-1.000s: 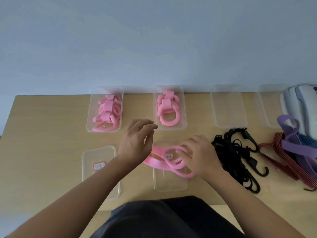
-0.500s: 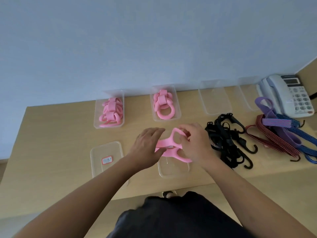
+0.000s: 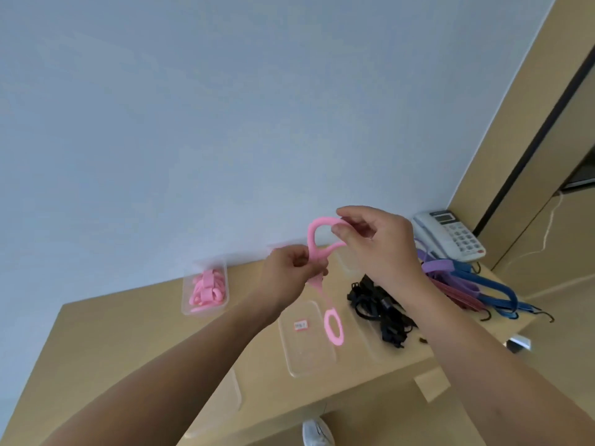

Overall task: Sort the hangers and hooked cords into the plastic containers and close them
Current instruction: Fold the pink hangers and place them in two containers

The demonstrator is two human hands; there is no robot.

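Far to the left of the left fingers, a clear plastic container point(image 3: 204, 289) sits at the back of the bench point(image 3: 112, 342), against the wall, filled with folded pink hangers. Nearer the bench's front edge, below and left of those fingers, lies a faint clear plastic piece point(image 3: 222, 400); whether it is a lid or a tray cannot be told.

The left hand point(image 3: 286, 272) is raised above the bench, its fingers point(image 3: 302, 262) curled tight and pinching the narrow middle of a pink hanger point(image 3: 311, 239). From that pinch the hanger's lower end hangs down in a ring, in the air over a clear plastic container with a red-edged label point(image 3: 306, 349) that lies directly below both sets of fingers. The hanger's upper end curves up and right in a loop.

The right hand point(image 3: 376, 243) is higher, and its thumb and forefinger point(image 3: 346, 217) nip the top of that loop, with the other fingers loosely curled behind.

Below the right fingers a tangle of black hooked cords point(image 3: 376, 307) lies on the bench. Further right of them lie purple cords point(image 3: 438, 267), red cords point(image 3: 450, 292) and blue cords point(image 3: 492, 286) in a heap. A white telephone point(image 3: 450, 235) stands just behind it in the corner.
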